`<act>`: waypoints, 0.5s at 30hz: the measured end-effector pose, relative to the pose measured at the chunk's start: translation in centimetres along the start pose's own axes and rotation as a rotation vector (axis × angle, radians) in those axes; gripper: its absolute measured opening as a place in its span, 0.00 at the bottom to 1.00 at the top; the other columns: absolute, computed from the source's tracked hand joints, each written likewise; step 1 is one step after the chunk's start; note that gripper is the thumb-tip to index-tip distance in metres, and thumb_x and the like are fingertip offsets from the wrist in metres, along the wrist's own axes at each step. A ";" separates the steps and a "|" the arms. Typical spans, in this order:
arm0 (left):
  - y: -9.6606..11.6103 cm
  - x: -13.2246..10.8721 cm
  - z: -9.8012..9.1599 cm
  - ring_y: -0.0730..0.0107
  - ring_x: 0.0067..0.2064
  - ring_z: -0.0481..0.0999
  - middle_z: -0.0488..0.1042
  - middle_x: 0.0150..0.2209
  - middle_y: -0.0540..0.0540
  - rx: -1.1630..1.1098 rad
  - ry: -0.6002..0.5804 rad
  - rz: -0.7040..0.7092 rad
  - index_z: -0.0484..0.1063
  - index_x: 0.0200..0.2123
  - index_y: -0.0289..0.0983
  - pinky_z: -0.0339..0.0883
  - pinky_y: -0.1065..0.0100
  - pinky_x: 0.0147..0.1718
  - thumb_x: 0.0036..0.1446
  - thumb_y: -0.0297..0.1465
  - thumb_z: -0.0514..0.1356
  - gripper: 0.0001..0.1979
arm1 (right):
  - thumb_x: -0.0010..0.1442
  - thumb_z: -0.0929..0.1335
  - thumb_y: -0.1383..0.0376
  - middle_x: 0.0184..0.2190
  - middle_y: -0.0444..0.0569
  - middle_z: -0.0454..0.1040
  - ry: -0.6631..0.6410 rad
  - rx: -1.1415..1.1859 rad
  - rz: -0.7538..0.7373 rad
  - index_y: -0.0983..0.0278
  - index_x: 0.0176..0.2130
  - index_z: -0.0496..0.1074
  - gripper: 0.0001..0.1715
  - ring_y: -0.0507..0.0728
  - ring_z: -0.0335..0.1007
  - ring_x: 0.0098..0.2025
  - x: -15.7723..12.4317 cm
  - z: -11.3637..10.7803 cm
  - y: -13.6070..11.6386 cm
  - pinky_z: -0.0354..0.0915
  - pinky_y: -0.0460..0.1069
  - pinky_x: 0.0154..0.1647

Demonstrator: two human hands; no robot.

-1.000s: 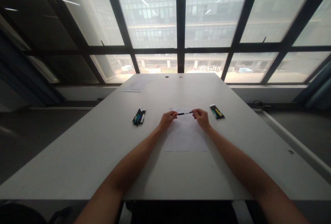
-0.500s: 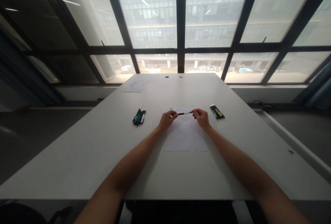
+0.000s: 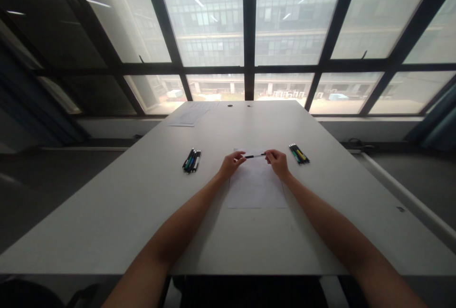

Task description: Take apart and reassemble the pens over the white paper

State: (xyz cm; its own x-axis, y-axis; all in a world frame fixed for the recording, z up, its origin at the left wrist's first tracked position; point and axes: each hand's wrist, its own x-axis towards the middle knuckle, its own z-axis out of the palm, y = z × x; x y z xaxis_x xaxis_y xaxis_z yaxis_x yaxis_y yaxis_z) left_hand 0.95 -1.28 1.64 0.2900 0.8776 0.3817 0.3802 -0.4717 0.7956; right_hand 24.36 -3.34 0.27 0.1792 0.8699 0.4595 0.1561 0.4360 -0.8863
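Observation:
A thin black-and-white pen [image 3: 255, 156] is held level above the far end of a white sheet of paper [image 3: 256, 185]. My left hand [image 3: 231, 163] pinches the pen's left end. My right hand [image 3: 277, 162] pinches its right end. Both hands hover just over the sheet, which lies flat on the grey table [image 3: 142, 213]. A bunch of pens [image 3: 191, 160] lies to the left of my left hand. A second bunch of pens [image 3: 299, 154] lies to the right of my right hand.
A printed sheet [image 3: 190, 116] lies at the table's far left end, near two small round holes [image 3: 230, 106] in the top. Large dark-framed windows [image 3: 249, 32] rise behind the table. The floor drops away on both sides.
Almost nothing: the left hand's fingers have crept slightly rightward along the pen. The pen, paper and pen bunches stay where they were.

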 end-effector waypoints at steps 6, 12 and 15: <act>0.3 -0.2 -0.1 0.70 0.32 0.74 0.78 0.33 0.46 0.040 0.017 0.036 0.76 0.35 0.36 0.65 0.71 0.30 0.51 0.40 0.65 0.13 | 0.57 0.68 0.50 0.21 0.46 0.72 -0.002 -0.019 -0.005 0.66 0.31 0.77 0.21 0.50 0.63 0.21 0.0 0.0 0.0 0.61 0.46 0.22; 0.1 -0.2 -0.1 0.71 0.29 0.73 0.79 0.31 0.47 0.098 0.008 -0.008 0.77 0.34 0.36 0.64 0.70 0.29 0.55 0.44 0.61 0.16 | 0.57 0.67 0.50 0.21 0.46 0.72 0.006 -0.011 -0.002 0.66 0.32 0.77 0.22 0.51 0.64 0.21 0.1 0.1 0.1 0.62 0.46 0.22; 0.1 -0.1 -0.1 0.69 0.30 0.75 0.79 0.29 0.47 0.106 -0.016 0.014 0.77 0.31 0.36 0.65 0.69 0.32 0.58 0.45 0.58 0.18 | 0.57 0.67 0.50 0.21 0.46 0.72 0.004 -0.012 0.000 0.66 0.32 0.77 0.22 0.51 0.64 0.21 0.1 0.0 0.1 0.62 0.46 0.22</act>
State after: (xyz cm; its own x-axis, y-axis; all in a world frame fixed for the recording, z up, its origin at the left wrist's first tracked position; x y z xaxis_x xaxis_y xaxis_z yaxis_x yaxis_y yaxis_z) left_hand 0.81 -1.37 1.72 0.3097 0.8698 0.3840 0.4662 -0.4909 0.7360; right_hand 24.34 -3.23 0.18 0.1828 0.8692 0.4595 0.1674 0.4330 -0.8857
